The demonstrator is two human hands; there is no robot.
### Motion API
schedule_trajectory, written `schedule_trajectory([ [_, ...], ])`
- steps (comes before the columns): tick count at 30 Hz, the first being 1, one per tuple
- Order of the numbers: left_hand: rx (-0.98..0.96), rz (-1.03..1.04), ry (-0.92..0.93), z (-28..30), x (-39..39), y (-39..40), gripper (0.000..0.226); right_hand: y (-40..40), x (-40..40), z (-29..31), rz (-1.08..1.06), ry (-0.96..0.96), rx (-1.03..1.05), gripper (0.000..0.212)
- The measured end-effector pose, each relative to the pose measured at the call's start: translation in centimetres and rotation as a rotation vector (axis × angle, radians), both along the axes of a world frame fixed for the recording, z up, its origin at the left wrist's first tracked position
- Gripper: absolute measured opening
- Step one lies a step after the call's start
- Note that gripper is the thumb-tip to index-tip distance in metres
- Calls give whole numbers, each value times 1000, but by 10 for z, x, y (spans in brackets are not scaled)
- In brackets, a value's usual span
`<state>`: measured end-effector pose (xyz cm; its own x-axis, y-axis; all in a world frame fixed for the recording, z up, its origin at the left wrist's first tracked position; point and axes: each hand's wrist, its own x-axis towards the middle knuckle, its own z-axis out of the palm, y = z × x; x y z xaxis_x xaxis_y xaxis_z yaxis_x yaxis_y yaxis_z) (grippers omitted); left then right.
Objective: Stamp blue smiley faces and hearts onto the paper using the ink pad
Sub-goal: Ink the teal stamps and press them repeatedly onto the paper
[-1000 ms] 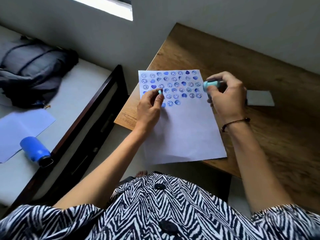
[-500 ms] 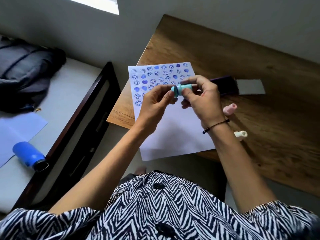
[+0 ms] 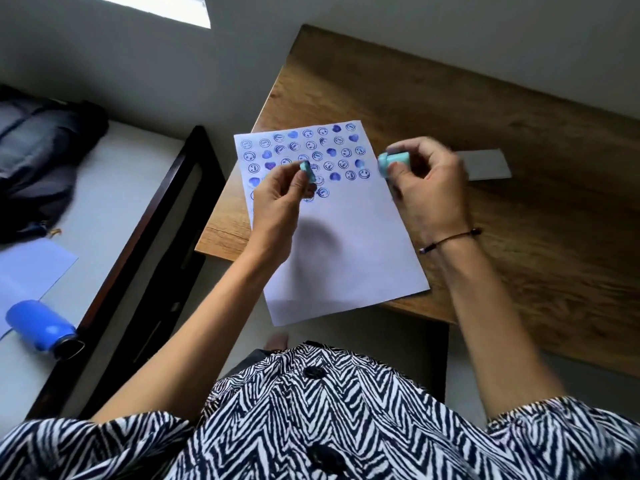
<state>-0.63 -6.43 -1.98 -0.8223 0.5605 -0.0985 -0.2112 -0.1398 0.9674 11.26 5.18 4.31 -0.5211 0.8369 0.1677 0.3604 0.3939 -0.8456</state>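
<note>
Two pale turquoise plastic pieces are apart now that half a second ago were pressed together between the hands above the sheet: the left hand pinches the small turquoise cap in its fingertips, and the right hand is closed around the short turquoise stamp body, its round end turned toward the left. Both hover over the white rectangular sheet of paper, which lies at the wooden bench's left edge with its near corner hanging off the front edge.

The separation reads as the stamp being uncapped, so the likely next step is inking, then pressing below the existing rows. The upper part of the sheet carries rows of blue smiley rings and solid hearts; the lower half and more is blank, so the task is partly done.

The dark ink pad, visible half a second ago behind the right hand, is hidden now; only a grey flat card shows beyond the knuckles, toward the bench's far edge. The right hand is blurred, suggesting motion.
</note>
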Motion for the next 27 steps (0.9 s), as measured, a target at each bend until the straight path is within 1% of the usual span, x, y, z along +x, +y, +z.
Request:
schedule_trajectory([
  [2,-14,20,-2,-2,-2,-1,20,30,7,11,-54,-132,161,15],
  [5,-24,33,-6,-4,2,3,22,79,2,14,-74,-446,288,20],
  [7,-17,31,-16,-5,4,5,22,92,-6,2,-25,-632,350,22],
  [9,-9,27,-14,-6,4,6,21,93,-9,-15,37,-759,384,23],
  [11,6,23,-6,-5,5,7,19,97,-10,-19,76,-787,375,22],
  [13,19,6,-2,-3,9,8,18,106,-11,-11,104,-782,332,20],
  [15,30,-23,9,-3,15,10,16,112,-11,-6,89,-727,322,18],
  [17,24,-42,21,-3,19,11,15,106,-9,-12,84,-687,356,17],
  [19,8,-60,20,0,24,14,18,99,-8,-19,131,-731,380,18],
  [22,2,-76,19,7,30,18,19,107,-13,-9,203,-813,344,17],
  [25,2,-86,42,10,29,19,16,103,-17,-15,167,-778,380,17],
  [27,-6,-78,42,10,28,17,18,94,-17,-19,164,-796,392,17],
])
